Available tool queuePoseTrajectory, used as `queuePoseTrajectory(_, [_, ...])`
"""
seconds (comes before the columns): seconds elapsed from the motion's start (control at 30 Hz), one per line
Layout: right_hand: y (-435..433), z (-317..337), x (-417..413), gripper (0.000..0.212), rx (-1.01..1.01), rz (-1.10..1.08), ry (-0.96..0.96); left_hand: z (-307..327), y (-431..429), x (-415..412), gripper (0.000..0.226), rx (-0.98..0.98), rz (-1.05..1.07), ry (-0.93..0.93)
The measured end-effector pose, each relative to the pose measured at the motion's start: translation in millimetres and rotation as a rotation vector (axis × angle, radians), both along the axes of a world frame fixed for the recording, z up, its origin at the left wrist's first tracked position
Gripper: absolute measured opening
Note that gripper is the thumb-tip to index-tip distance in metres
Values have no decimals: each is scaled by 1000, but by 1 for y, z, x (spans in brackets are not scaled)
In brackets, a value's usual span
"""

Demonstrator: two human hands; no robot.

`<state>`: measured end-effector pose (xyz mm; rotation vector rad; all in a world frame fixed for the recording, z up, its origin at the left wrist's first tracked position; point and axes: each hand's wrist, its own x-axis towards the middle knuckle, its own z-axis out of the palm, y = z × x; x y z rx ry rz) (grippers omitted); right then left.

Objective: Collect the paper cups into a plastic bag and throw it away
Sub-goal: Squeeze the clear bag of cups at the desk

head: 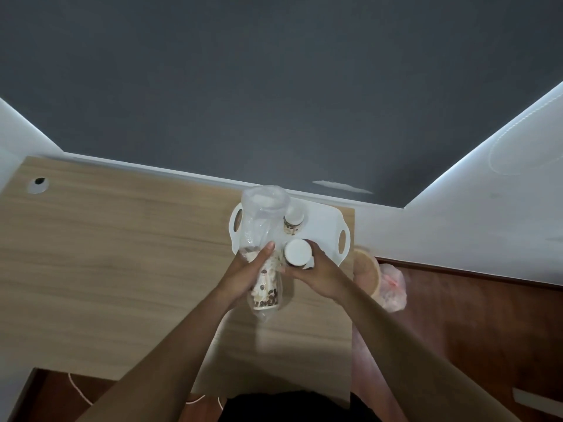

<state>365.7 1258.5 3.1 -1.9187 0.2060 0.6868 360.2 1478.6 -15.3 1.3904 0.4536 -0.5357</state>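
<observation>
Left hand grip wraps plastic bag; right hand grip curls round paper cup.

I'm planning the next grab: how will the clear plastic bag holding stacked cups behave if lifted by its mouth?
Likely floppy: the thin clear plastic bag crumples above the left hand. Probably light, holding only stacked patterned paper cups. The stack might sag to the closed end.

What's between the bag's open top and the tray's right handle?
One paper cup, standing upright on the white tray. The head view shows it.
</observation>
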Motion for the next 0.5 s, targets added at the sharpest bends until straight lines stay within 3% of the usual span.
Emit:
queuePoseTrajectory(0.13, [7, -6, 29, 50, 10, -103, -87, 2, 1, 6, 62, -17, 3, -73])
queuePoseTrajectory(0.3, [3, -2, 72, 51, -136, -218, -198, 0, 15, 7, 56, -67, 58, -125])
queuePoseTrajectory(0.43, [4, -3, 96, 65, -142, -232, -134, -9, 31, 1, 64, -96, 67, -114])
queuePoseTrajectory(0.5, [8, -4, 102, 74, -155, -218, -88, -12, 37, -2, 55, -93, 35, -130])
